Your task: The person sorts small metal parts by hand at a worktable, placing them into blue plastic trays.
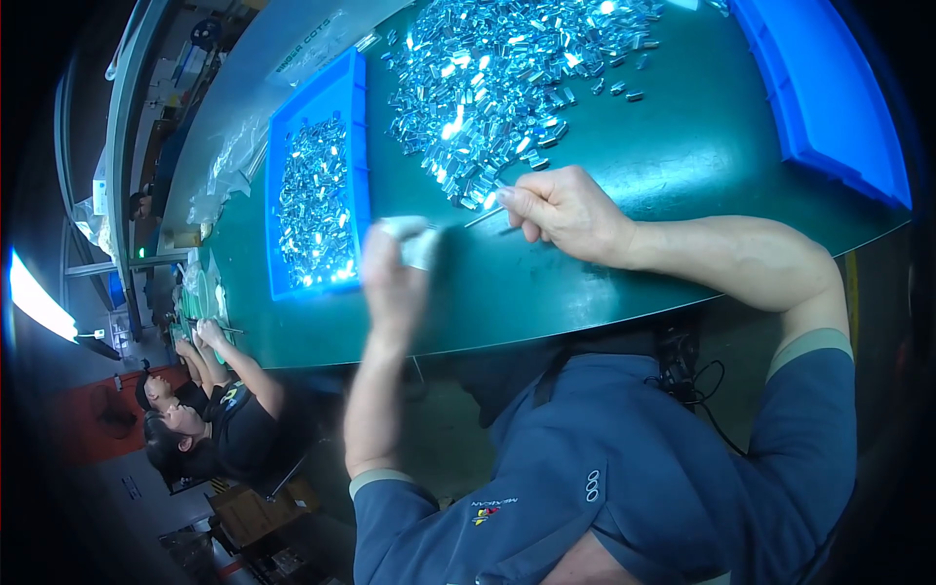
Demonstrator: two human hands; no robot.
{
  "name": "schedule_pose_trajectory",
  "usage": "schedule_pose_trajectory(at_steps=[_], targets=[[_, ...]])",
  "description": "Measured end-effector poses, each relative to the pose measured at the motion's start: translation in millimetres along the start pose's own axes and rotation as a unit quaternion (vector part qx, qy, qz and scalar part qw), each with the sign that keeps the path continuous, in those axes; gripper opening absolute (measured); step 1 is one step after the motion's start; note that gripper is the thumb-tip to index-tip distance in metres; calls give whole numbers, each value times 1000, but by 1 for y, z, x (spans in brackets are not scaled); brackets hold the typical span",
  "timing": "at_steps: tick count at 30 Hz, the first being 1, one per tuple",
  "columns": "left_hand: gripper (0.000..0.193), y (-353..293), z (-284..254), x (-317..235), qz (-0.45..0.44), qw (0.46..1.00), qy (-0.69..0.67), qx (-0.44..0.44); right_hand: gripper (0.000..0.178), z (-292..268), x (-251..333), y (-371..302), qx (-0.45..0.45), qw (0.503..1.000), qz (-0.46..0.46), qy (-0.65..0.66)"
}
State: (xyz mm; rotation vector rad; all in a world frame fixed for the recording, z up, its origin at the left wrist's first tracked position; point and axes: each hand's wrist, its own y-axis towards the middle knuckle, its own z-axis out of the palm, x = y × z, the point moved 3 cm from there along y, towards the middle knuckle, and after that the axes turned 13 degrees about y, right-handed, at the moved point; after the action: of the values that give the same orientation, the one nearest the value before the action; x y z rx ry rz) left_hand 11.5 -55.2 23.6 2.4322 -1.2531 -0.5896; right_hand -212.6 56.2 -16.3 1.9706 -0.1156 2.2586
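Note:
My right hand [570, 213] is closed, pinching a thin metal rod [484, 217] between thumb and fingers. The rod's free end points left, over the green tabletop [546, 292]. My left hand [392, 288] is smeared by motion beside the near right corner of a blue tray [362, 146]. Something white [419, 246], perhaps cloth or a finger covering, is at its fingers; whether they grip it I cannot make out. Beyond my hands spreads a large heap of small shiny metal pieces [487, 97]. More such pieces [314, 210] lie inside the blue tray.
A larger blue bin [829, 88] stands at the far right of the table. Clear plastic bags [229, 161] lie left of the tray. Two other people [234, 414] work at the left, their hands at the table's edge. The table's curved near edge runs before my body.

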Motion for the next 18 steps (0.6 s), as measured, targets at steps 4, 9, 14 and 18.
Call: schedule_pose_trajectory(at_steps=[4, 9, 14, 18], targets=[[15, 24, -30, 74, -57, 981, 165, -83, 46, 6, 2, -1, 15, 1000, -14, 2], [36, 45, -8, 33, 69, 995, 74, -6, 42, 4, 0, -1, 21, 999, 8, 24], [29, 37, 22, -1, 84, 991, 49, 94, 40, 5, 4, -1, 20, 999, 15, 27], [20, 24, 25, 4, -15, 992, -22, 123, 33, 3, 2, 0, 12, 1000, 8, 11]])
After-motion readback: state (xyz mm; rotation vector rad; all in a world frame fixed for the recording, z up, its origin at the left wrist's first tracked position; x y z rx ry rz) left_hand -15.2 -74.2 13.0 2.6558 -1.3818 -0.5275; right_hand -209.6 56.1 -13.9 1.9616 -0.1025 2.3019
